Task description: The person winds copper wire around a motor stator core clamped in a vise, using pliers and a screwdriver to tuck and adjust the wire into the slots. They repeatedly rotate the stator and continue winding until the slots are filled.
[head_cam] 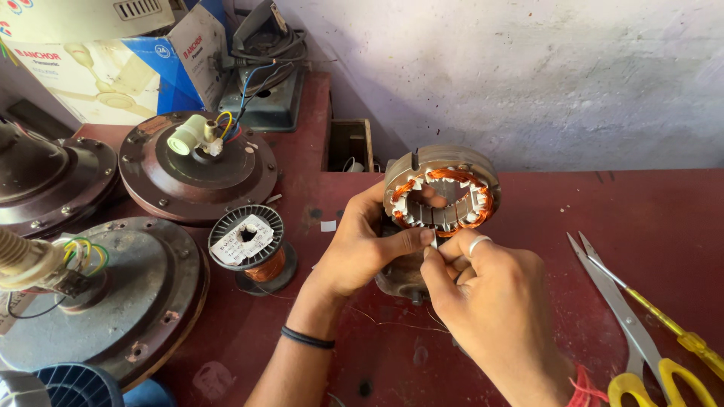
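Note:
A round metal fan stator (441, 188) with copper windings and white slot insulators stands tilted on the dark red table (648, 218). My left hand (362, 245) grips its near left rim, fingers reaching inside the ring and thumb pressed at the lower edge. My right hand (483, 294), with a ring on one finger, pinches something small and thin at the stator's lower edge, right beside my left thumb; what it pinches is too small to tell. A black band sits on my left wrist.
A spool of copper wire (249, 245) stands left of my hands. Brown fan motor housings (200, 162) (113, 294) fill the left side. Yellow-handled scissors (641, 332) and a yellow screwdriver (671, 320) lie at the right. A cardboard box (113, 60) stands at back left.

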